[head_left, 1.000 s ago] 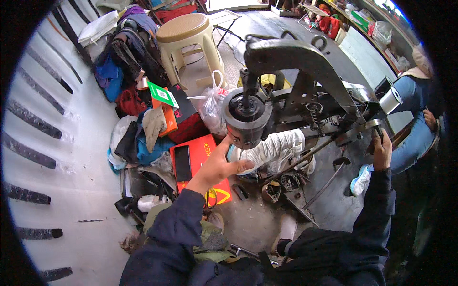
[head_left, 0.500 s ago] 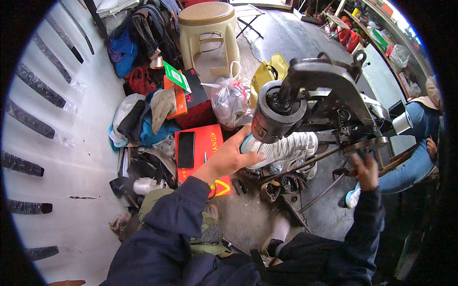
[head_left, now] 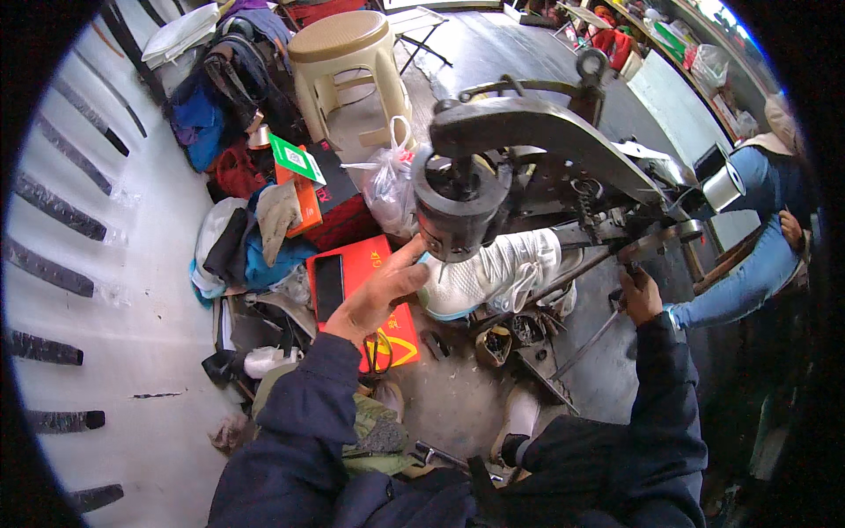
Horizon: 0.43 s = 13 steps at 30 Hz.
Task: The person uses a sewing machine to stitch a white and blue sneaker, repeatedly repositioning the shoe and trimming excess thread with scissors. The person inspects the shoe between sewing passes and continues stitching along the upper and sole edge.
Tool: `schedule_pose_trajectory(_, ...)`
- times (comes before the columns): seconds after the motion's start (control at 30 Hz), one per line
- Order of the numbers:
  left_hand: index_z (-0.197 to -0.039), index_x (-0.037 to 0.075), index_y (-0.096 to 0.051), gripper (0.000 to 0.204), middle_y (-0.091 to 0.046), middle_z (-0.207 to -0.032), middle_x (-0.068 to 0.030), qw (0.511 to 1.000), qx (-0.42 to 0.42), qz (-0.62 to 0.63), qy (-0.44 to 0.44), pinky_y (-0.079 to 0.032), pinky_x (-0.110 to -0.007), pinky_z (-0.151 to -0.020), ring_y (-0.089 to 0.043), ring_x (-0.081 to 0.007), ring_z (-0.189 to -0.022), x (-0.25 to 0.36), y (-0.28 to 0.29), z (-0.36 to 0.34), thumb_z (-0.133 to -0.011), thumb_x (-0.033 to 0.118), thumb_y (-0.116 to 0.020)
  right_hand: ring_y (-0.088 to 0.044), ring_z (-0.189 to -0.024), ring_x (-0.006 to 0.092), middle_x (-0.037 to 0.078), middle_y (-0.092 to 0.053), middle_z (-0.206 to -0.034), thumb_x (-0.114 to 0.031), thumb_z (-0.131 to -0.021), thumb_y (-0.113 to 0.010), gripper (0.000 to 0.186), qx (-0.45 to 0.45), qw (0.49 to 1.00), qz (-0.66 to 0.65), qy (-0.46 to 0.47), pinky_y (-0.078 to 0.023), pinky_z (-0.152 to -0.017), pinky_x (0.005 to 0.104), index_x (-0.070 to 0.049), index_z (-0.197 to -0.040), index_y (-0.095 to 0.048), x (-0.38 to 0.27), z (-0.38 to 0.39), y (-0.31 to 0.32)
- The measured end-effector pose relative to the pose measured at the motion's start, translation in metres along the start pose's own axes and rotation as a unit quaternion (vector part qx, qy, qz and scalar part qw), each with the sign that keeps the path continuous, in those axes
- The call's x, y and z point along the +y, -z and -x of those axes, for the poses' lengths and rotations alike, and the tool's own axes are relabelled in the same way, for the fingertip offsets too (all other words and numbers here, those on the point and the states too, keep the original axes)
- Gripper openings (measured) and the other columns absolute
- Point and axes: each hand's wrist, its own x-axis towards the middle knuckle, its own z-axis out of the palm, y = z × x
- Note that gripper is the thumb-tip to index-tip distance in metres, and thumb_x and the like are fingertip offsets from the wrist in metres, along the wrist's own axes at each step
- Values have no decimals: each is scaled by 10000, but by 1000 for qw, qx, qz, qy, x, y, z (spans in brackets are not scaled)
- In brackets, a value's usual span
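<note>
A white sneaker [head_left: 493,273] with a pale blue edge at its toe sits under the round black head [head_left: 462,211] of a hand-cranked shoe-sewing machine [head_left: 546,132]. My left hand [head_left: 374,295] is at the toe, thumb on the near side and index finger on the far side; the fingertips are partly hidden behind the machine head. At the machine's right end, my right hand [head_left: 640,295] is closed on the crank handle, just below the metal hand wheel [head_left: 660,244]. The wheel's near edge is above my fingers.
A red box [head_left: 361,264] with a black phone [head_left: 329,286] on it lies left of the machine. Behind are a clear plastic bag [head_left: 387,189] and a beige stool [head_left: 343,53]. Clothes and bags are piled at the left. A person in jeans [head_left: 748,273] sits at the right.
My right hand has moved round on the crank, from the wheel's near side to below its left part. The left hand stays at the sneaker's toe, with less thumb over it. The view has shifted.
</note>
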Motion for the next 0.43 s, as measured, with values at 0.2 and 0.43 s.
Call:
schedule_pose_trajectory(0.2,-1418,21,-506,1021,-594,-1365,-89,974,33,-200,-98,-368,-345,-1109,-507,-182,-1281,-2,-11,-14,-742,738,-772,-593,-591,161,77,-609,-820,-316,-1020,-614,461,-26,999,-33,-11,-499,-534,346,11,-1340,-551,-65,34,-9)
schedule_pose_trajectory(0.43,-1449,50,-482,933,-588,-1383,-77,992,11,-124,-24,-383,-341,-1107,-520,-171,-1271,4,-18,-8,-762,546,-873,-600,-572,173,75,-611,-840,-303,-1021,-610,464,-65,994,-84,1,-481,-522,351,-10,-1372,-529,-76,37,-6)
